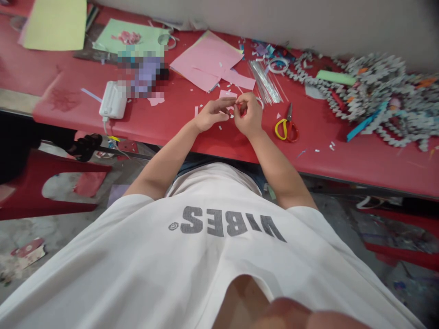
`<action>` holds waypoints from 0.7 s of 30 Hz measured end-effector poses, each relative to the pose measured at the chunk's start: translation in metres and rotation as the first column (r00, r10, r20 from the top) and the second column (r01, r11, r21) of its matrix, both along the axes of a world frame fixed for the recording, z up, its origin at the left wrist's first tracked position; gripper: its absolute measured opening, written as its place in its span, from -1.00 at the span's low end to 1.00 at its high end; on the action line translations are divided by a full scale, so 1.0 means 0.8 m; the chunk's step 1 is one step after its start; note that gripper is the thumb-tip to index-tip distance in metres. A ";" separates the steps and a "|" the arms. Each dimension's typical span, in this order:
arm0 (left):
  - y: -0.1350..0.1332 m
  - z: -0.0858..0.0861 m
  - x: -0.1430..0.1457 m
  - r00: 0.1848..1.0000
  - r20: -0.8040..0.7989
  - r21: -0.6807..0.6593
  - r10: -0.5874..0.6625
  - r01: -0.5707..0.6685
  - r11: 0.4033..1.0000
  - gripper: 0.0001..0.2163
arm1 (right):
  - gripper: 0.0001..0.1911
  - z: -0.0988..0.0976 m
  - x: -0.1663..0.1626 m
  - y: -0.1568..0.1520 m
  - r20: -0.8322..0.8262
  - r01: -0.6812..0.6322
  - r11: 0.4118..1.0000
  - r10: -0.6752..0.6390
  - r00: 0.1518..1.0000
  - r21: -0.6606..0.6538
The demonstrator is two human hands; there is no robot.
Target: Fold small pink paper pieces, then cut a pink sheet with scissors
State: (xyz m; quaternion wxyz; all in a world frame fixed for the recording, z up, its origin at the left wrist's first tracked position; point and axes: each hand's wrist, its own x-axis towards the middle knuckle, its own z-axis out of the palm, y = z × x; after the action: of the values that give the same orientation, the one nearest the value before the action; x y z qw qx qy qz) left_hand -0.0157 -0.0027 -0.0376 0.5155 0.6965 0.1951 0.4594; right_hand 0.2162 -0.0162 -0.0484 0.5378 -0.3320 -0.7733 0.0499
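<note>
My left hand (pixel 215 110) is over the red tabletop with its fingers stretched out and the thumb apart. Its fingertips meet those of my right hand (pixel 248 114), which is closed in a pinch. Whatever sits between the right fingertips is too small to make out. Small pink and white paper scraps lie beneath and around both hands. To the right of my right hand rest scissors (pixel 289 120) with one yellow and one red handle loop. Pink paper sheets (pixel 206 59) and a bundle of thin, shiny strips (pixel 264 82) lie just beyond the hands.
A pile of grey-white scalloped garlands (pixel 373 87) covers the table's right side. A tape roll (pixel 278 60) sits near the back. At left are a white box-shaped device (pixel 113 100) with a cable, a pale green sheet (pixel 106 40) and yellow paper (pixel 56 25). Red stools stand below.
</note>
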 end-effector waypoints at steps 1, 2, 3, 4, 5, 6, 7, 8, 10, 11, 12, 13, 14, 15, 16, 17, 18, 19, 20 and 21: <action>-0.001 0.001 0.000 1.000 -0.013 0.007 0.007 -0.007 1.000 -0.20 | -0.60 -0.001 0.000 0.001 -0.008 -0.006 1.000 0.006 1.000 -0.003; -0.002 0.002 -0.001 1.000 -0.020 0.009 0.013 -0.012 1.000 -0.19 | -0.58 -0.002 -0.001 0.001 -0.021 -0.010 1.000 0.010 1.000 -0.011; -0.003 0.003 -0.002 1.000 -0.022 0.011 0.017 -0.017 1.000 -0.18 | -0.57 -0.002 -0.001 0.000 -0.036 -0.011 1.000 0.011 0.999 -0.024; -0.004 0.005 -0.002 1.000 -0.020 0.012 0.021 -0.020 1.000 -0.17 | -0.55 -0.001 -0.003 -0.001 -0.054 -0.009 0.999 0.007 0.999 -0.040; -0.006 0.007 -0.002 1.000 -0.016 0.014 0.024 -0.023 1.000 -0.17 | -0.54 0.000 -0.004 -0.002 -0.071 -0.006 0.998 0.002 0.997 -0.056; -0.008 0.009 -0.002 1.000 -0.011 0.014 0.025 -0.025 1.000 -0.18 | -0.52 0.002 -0.005 -0.004 -0.086 0.002 0.998 -0.007 0.996 -0.069; -0.010 0.012 -0.001 1.000 -0.006 0.011 0.025 -0.025 1.000 -0.19 | -0.49 0.004 -0.007 -0.006 -0.097 0.010 0.997 -0.017 0.995 -0.079; -0.012 0.014 0.000 1.000 0.001 0.006 0.024 -0.024 1.000 -0.20 | -0.47 0.006 -0.008 -0.008 -0.105 0.017 0.996 -0.025 0.994 -0.083; -0.014 0.019 0.002 1.000 0.016 -0.005 0.023 -0.022 1.000 -0.21 | -0.44 0.010 -0.010 -0.011 -0.110 0.026 0.996 -0.036 0.993 -0.088; -0.015 0.021 0.003 0.999 0.025 -0.009 0.023 -0.022 1.000 -0.21 | -0.43 0.012 -0.010 -0.012 -0.111 0.031 0.995 -0.041 0.993 -0.090; -0.015 0.021 0.003 0.999 0.033 -0.012 0.022 -0.021 1.000 -0.22 | -0.42 0.013 -0.010 -0.013 -0.110 0.036 0.995 -0.046 0.993 -0.094; -0.015 0.021 0.003 0.999 0.040 -0.015 0.019 -0.018 1.000 -0.23 | -0.42 0.014 -0.010 -0.013 -0.108 0.040 0.994 -0.051 0.993 -0.099; -0.014 0.020 0.003 0.999 0.045 -0.018 0.012 -0.012 1.000 -0.24 | -0.43 0.015 -0.009 -0.013 -0.107 0.045 0.994 -0.056 0.993 -0.104; -0.013 0.018 0.003 0.999 0.048 -0.024 0.002 -0.001 1.000 -0.25 | -0.44 0.015 -0.008 -0.013 -0.108 0.048 0.993 -0.061 0.992 -0.111; -0.011 0.016 0.002 0.999 0.050 -0.032 -0.010 0.012 0.999 -0.27 | -0.46 0.014 -0.007 -0.012 -0.113 0.048 0.992 -0.061 0.992 -0.118; -0.010 0.013 0.001 0.998 0.052 -0.042 -0.024 0.026 0.999 -0.29 | -0.48 0.013 -0.006 -0.011 -0.124 0.042 0.991 -0.058 0.991 -0.125; -0.009 0.010 0.000 0.998 0.054 -0.051 -0.038 0.041 0.998 -0.31 | -0.50 0.011 -0.005 -0.010 -0.140 0.033 0.991 -0.051 0.989 -0.128; -0.009 0.008 0.000 0.997 0.056 -0.060 -0.050 0.054 0.997 -0.32 | -0.52 0.010 -0.004 -0.009 -0.160 0.024 0.992 -0.043 0.986 -0.123; -0.009 0.007 -0.001 0.997 0.057 -0.068 -0.059 0.063 0.996 -0.32 | -0.53 0.008 -0.004 -0.008 -0.180 0.016 0.994 -0.035 0.983 -0.109; -0.010 0.007 -0.001 0.996 0.056 -0.073 -0.064 0.068 0.995 -0.33 | -0.54 0.007 -0.003 -0.007 -0.194 0.012 0.996 -0.029 0.981 -0.090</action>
State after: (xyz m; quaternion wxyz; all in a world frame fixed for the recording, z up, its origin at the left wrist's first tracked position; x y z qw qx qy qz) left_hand -0.0161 -0.0105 -0.0322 0.5611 0.6703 0.1753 0.4529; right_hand 0.2137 -0.0222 -0.0425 0.5964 -0.3568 -0.7104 0.1109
